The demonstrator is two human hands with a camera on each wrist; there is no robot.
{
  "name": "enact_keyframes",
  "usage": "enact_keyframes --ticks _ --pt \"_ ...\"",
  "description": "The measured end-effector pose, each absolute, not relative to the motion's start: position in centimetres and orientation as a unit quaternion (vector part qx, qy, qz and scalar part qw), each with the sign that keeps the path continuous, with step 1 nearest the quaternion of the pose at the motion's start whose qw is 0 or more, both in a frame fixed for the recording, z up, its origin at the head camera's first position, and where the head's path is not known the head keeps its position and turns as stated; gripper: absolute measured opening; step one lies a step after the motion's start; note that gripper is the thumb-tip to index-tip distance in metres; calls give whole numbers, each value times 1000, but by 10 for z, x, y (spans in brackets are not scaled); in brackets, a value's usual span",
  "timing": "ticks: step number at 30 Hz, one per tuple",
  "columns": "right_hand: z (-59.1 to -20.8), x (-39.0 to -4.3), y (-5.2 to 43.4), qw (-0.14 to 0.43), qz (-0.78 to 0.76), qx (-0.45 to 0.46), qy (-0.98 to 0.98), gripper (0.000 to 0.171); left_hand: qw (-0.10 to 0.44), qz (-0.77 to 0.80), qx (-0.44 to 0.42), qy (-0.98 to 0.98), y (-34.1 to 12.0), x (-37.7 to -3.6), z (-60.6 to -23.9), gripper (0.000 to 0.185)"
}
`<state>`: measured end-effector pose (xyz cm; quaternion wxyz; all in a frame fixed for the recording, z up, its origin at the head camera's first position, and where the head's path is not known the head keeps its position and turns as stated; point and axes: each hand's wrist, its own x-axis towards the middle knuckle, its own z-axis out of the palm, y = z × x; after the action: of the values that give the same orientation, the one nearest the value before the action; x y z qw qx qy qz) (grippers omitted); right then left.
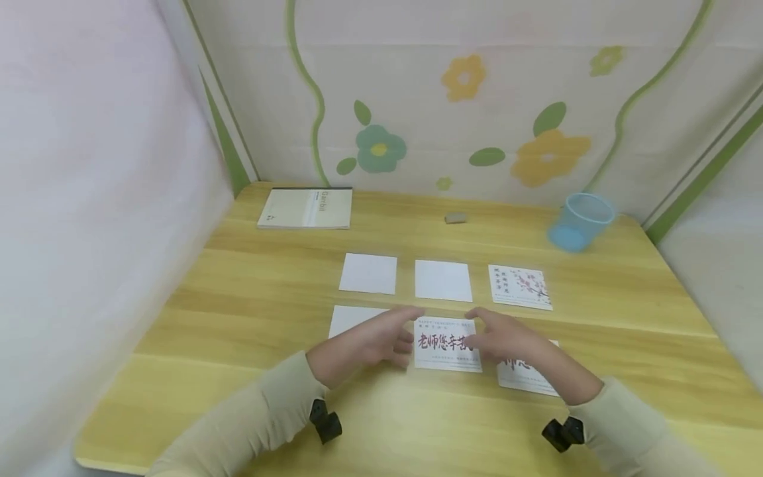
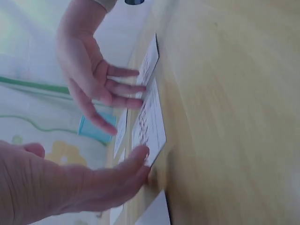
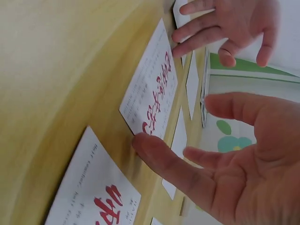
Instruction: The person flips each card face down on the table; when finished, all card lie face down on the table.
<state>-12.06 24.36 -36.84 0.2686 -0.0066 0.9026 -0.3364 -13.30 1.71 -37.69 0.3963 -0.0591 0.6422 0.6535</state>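
Observation:
A white card with red Chinese characters (image 1: 441,361) lies flat on the table between two hands. My left hand (image 1: 381,339) is at its left edge, the fingers loosely bent and not curled round it. At the card's right edge is my right hand (image 1: 507,334); in the right wrist view a fingertip (image 3: 143,140) appears to touch the card's near corner. Partly under the right forearm lies another card with red writing (image 1: 524,379). The left hand partly covers a blank white card (image 1: 352,319).
Behind are two blank cards (image 1: 368,273) and a card with pink blossoms (image 1: 521,287). A Gambit notebook (image 1: 304,209) lies back left, a small grey-brown block (image 1: 456,218) at the back, and a blue translucent cup (image 1: 581,222) back right. Patterned cloth (image 1: 417,119) hangs behind the table.

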Motion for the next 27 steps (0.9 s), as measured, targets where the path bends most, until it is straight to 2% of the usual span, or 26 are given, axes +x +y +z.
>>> enact_keyframes --ticks 9,12,16,20,25,27 --pt "-374 -117 236 235 -349 -27 907 65 331 705 -126 615 28 -128 -382 52" --pt "-373 -113 232 244 -428 -33 870 67 334 724 -69 599 30 -130 -387 42" --pt "-365 -110 225 241 -547 -41 801 63 353 710 28 608 37 -128 -391 42" --pt "-360 -108 224 181 -586 -44 789 55 324 690 32 647 43 -125 -392 38" --pt "-363 -104 235 74 -543 -13 837 52 269 660 7 702 41 -128 -397 42" --pt "-369 -104 243 50 -519 1 853 52 258 642 17 722 37 -132 -400 42"
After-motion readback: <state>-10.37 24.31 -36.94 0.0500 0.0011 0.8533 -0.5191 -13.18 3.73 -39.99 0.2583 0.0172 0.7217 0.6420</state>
